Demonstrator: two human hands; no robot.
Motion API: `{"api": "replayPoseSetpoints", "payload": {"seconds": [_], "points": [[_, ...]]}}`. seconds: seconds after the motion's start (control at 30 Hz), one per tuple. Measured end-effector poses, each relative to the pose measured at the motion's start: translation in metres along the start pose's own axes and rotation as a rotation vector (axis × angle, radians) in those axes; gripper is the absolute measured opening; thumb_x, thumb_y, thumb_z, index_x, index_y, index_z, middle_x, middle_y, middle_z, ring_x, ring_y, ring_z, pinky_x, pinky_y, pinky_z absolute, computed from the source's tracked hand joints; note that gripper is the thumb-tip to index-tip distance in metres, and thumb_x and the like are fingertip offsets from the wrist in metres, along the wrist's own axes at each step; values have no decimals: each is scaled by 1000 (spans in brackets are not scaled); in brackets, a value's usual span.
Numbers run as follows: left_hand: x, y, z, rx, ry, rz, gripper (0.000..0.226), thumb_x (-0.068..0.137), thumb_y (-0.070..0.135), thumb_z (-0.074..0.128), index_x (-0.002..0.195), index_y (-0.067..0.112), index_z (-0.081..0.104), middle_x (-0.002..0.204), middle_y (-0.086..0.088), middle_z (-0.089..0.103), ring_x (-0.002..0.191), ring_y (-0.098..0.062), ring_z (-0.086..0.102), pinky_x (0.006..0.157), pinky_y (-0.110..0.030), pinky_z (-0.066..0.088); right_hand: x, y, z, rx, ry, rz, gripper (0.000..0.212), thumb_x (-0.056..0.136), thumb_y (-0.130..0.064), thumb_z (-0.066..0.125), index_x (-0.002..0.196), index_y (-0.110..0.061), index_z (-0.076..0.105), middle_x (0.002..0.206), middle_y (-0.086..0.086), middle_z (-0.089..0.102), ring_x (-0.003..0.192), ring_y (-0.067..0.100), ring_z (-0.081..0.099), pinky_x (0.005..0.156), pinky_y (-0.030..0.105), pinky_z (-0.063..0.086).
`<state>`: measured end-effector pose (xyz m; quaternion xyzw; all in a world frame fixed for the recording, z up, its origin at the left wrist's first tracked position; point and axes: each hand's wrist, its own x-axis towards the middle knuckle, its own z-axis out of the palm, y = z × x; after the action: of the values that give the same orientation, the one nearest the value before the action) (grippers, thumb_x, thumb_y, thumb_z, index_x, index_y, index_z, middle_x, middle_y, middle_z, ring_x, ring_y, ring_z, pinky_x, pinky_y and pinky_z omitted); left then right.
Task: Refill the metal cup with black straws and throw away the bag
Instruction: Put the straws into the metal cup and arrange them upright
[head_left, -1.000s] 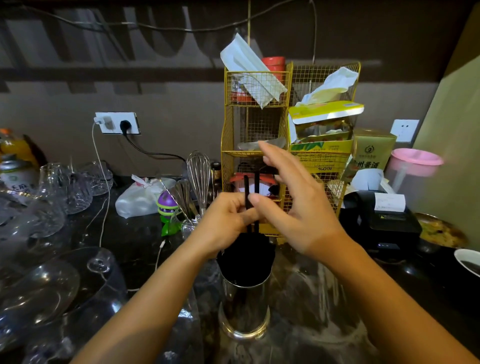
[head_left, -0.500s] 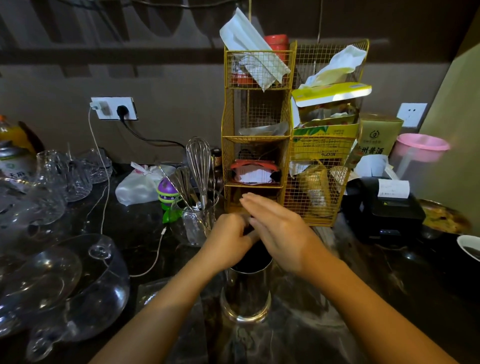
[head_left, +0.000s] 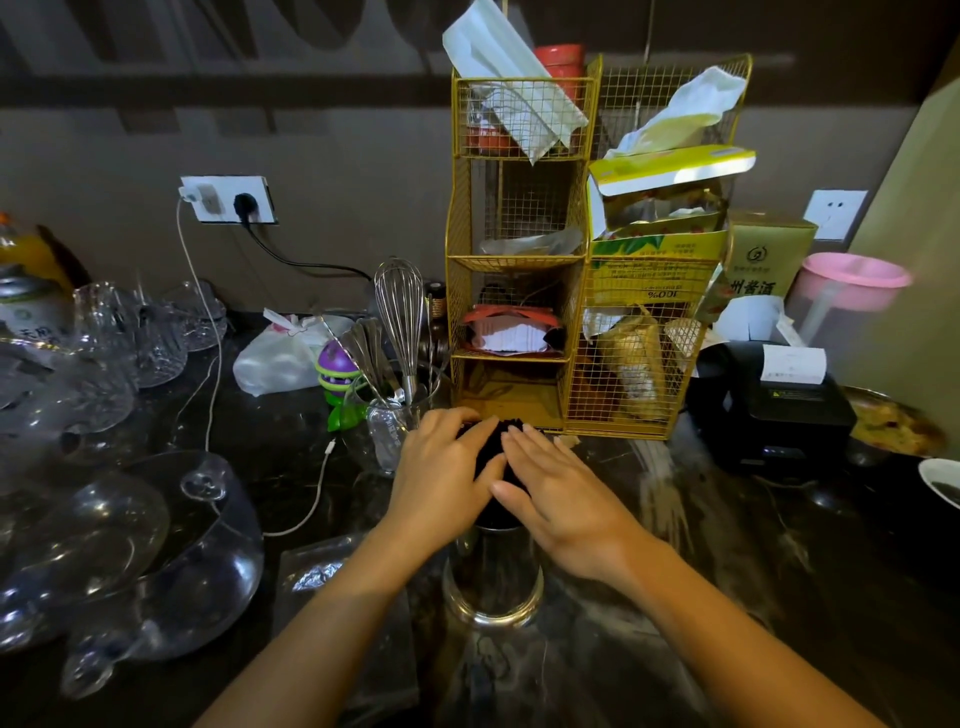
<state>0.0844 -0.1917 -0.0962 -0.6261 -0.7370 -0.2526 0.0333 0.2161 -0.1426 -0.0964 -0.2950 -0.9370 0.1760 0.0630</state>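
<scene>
A shiny metal cup (head_left: 491, 577) stands on the dark counter in the middle of the head view. A thick bundle of black straws (head_left: 491, 454) fills it and sticks out above the rim. My left hand (head_left: 441, 478) curls over the left side and top of the bundle. My right hand (head_left: 563, 493) lies flat on the straw tops, fingers straight and pressed down. An empty clear plastic bag (head_left: 324, 571) lies crumpled on the counter just left of the cup.
A gold wire rack (head_left: 519, 260) stuffed with packets stands right behind the cup. A glass jar with a whisk (head_left: 400, 322) is at its left. Glass bowls and cups (head_left: 130, 545) crowd the left side. A black receipt printer (head_left: 769, 410) sits at the right.
A second ago my hands held a few straws upright above the cup. Both hands have since come down, and the straws are pushed level under my palms.
</scene>
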Motion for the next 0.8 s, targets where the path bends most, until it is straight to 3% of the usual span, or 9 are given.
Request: {"api": "replayPoseSetpoints", "payload": {"seconds": [0.1, 0.2, 0.33, 0.5, 0.7, 0.8], "points": [[-1, -2, 3, -26, -39, 11, 44, 91, 33, 40, 132, 20, 37, 142, -5, 39, 134, -20, 28, 109, -39, 22, 0, 2, 1, -10, -32, 19, 61, 94, -45, 20, 143, -11, 5, 156, 1, -2, 139, 6, -12, 112, 26, -12], [-1, -3, 5, -41, -108, 8, 45, 92, 33, 36, 136, 22, 29, 149, -3, 29, 139, -18, 18, 114, -39, 15, 0, 4, 1, -6, -47, 10, 61, 95, -44, 21, 143, -11, 4, 156, 1, -3, 133, 0, -15, 112, 27, -12], [1, -3, 3, -41, -208, 10, 48, 94, 34, 30, 139, 22, 19, 153, -1, 16, 142, -14, 6, 115, -37, 8, 0, 3, -1, 1, -61, 12, 62, 94, -45, 21, 143, -11, 2, 156, 1, -5, 127, -3, -17, 112, 26, -11], [4, -6, -2, -17, -290, 5, 52, 93, 39, 25, 140, 25, 5, 155, 1, 1, 141, -13, -6, 116, -40, 0, 0, -1, -4, -34, -69, 39, 66, 93, -48, 20, 142, -13, -6, 155, 2, -12, 138, 7, -17, 111, 27, -12], [4, -13, -26, 39, -129, 9, 58, 92, 43, 23, 134, 29, -14, 152, 5, -13, 134, -7, -19, 114, -39, -8, 1, -16, -23, -31, -2, 10, 68, 93, -48, 21, 141, -14, -14, 154, 3, -19, 137, 8, -22, 112, 29, -12], [-10, -24, -44, 67, -7, 1, 57, 90, 50, 21, 126, 33, -20, 141, 10, -23, 130, -8, -24, 110, -35, -11, 2, -32, -29, -22, 79, -72, 69, 93, -47, 23, 140, -15, -15, 153, 1, -20, 132, 4, -24, 112, 27, -12]]}}
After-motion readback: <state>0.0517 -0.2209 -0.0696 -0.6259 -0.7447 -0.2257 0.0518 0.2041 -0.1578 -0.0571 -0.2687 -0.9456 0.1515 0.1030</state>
